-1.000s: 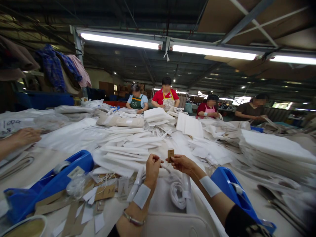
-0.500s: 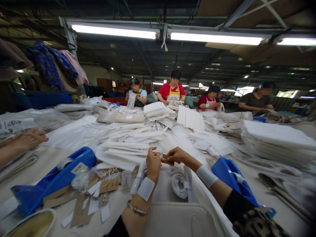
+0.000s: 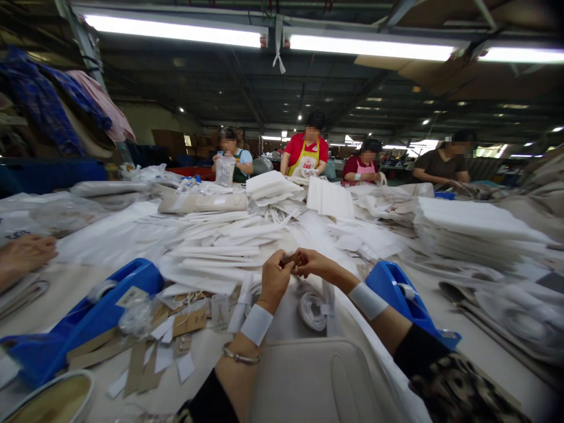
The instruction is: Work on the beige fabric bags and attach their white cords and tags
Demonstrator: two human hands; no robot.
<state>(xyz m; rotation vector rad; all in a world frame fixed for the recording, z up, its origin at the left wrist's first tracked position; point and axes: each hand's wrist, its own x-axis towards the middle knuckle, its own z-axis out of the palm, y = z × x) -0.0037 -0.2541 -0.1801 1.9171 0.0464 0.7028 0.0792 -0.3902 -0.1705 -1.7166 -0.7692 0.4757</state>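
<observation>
My left hand (image 3: 275,278) and my right hand (image 3: 314,263) meet over a pale beige bag (image 3: 304,376). Pinched between the fingers of both is a small brown cardboard tag (image 3: 288,259), mostly covered by them. Below my right hand lies a coiled white strap (image 3: 312,311) on the bag. To the left of my left hand are loose brown tags (image 3: 190,322) with white strings and several white paper slips (image 3: 164,356).
Blue tape dispensers stand at left (image 3: 101,317) and right (image 3: 403,299). Stacked white sheets (image 3: 220,252) spread behind my hands. Another person's hand (image 3: 26,258) is at the left edge. Large scissors (image 3: 453,294) lie at right; several people work across the table.
My hands have come closer together and risen slightly, and the brown tag is more hidden by the fingers. The whole view has shifted, moving the scene left and up.
</observation>
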